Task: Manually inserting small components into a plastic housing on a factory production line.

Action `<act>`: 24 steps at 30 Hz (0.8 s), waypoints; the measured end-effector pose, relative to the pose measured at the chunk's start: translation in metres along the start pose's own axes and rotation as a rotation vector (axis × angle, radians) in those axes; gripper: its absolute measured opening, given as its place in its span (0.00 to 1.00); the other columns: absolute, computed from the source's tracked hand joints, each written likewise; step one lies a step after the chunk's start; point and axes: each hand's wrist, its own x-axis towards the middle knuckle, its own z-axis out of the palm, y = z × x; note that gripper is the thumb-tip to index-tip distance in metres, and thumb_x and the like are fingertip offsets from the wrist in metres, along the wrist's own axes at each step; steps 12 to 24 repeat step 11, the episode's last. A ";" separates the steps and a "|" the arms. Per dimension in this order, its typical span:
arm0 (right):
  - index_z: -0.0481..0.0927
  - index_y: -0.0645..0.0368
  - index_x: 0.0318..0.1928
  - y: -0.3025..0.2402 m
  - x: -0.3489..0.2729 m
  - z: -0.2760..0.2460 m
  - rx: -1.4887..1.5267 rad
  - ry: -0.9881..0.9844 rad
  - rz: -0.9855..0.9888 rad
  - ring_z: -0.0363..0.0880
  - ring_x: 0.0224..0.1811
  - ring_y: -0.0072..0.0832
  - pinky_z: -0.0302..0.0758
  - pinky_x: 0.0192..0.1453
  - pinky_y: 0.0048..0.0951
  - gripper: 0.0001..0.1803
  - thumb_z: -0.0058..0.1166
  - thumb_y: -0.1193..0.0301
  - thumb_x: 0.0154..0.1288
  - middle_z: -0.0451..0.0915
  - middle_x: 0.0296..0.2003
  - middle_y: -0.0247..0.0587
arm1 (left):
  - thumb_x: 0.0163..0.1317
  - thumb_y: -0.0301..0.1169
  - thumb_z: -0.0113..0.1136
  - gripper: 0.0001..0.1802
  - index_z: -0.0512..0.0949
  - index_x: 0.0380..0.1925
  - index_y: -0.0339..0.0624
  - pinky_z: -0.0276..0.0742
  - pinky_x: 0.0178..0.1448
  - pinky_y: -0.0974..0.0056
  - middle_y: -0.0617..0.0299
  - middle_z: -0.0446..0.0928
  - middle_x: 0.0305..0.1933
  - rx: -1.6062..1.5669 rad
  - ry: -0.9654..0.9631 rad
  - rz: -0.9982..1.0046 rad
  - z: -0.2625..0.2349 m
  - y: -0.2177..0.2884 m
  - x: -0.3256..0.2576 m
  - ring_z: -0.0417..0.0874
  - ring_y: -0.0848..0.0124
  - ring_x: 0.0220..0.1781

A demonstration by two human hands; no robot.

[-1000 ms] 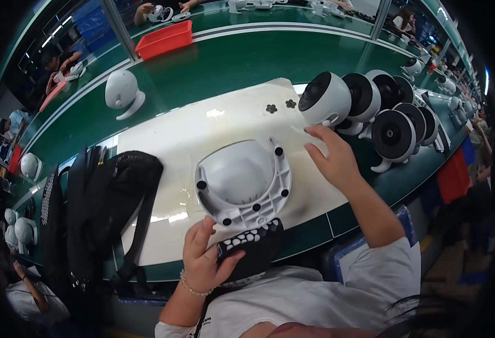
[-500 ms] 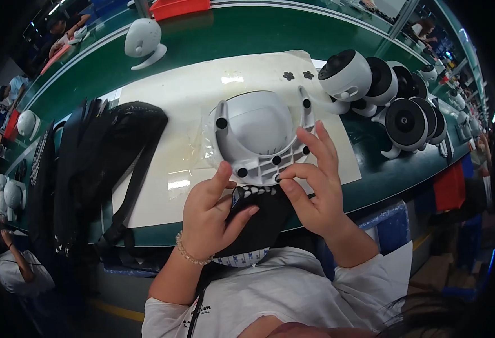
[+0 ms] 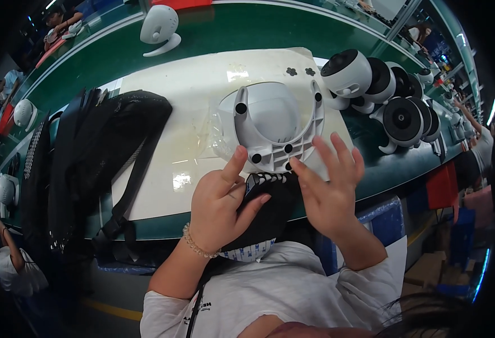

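Far left of frame: black straps [image 3: 98,163] heaped on the green bench [image 3: 213,34], overlapping the white mat [image 3: 191,96]. Lower centre: left hand [image 3: 220,205] curled around a black holder [image 3: 270,211], thumb up against the rim of the white fan shell [image 3: 275,127]. What the holder carries, cannot tell. Shell sits mid-frame on the mat, near its front edge. Right hand [image 3: 329,191] open, fingers spread, index tip touching the shell's lower rim. Upper right: row of assembled fans [image 3: 382,93] on the bench.
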 end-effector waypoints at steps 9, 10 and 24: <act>0.70 0.60 0.47 0.048 0.072 0.017 1.340 -0.434 0.656 0.65 0.32 0.14 0.63 0.35 0.17 0.17 0.52 0.63 0.63 0.72 0.34 0.30 | 0.41 0.30 0.69 0.16 0.71 0.16 0.31 0.74 0.47 0.59 0.45 0.63 0.62 -0.177 0.031 -0.001 -0.011 -0.007 -0.004 0.77 0.56 0.47; 0.73 0.58 0.43 0.048 0.076 0.022 1.386 -0.340 0.478 0.66 0.32 0.14 0.64 0.37 0.17 0.12 0.52 0.65 0.63 0.73 0.29 0.27 | 0.41 0.30 0.69 0.16 0.72 0.17 0.31 0.74 0.48 0.59 0.45 0.63 0.62 -0.242 0.036 -0.031 -0.015 -0.007 -0.009 0.77 0.57 0.49; 0.73 0.58 0.43 0.048 0.088 0.025 1.392 -0.341 0.444 0.66 0.32 0.14 0.64 0.37 0.17 0.12 0.52 0.65 0.63 0.73 0.29 0.27 | 0.43 0.30 0.68 0.15 0.75 0.24 0.30 0.71 0.55 0.59 0.45 0.63 0.63 -0.225 -0.004 -0.015 -0.023 -0.011 -0.014 0.75 0.56 0.53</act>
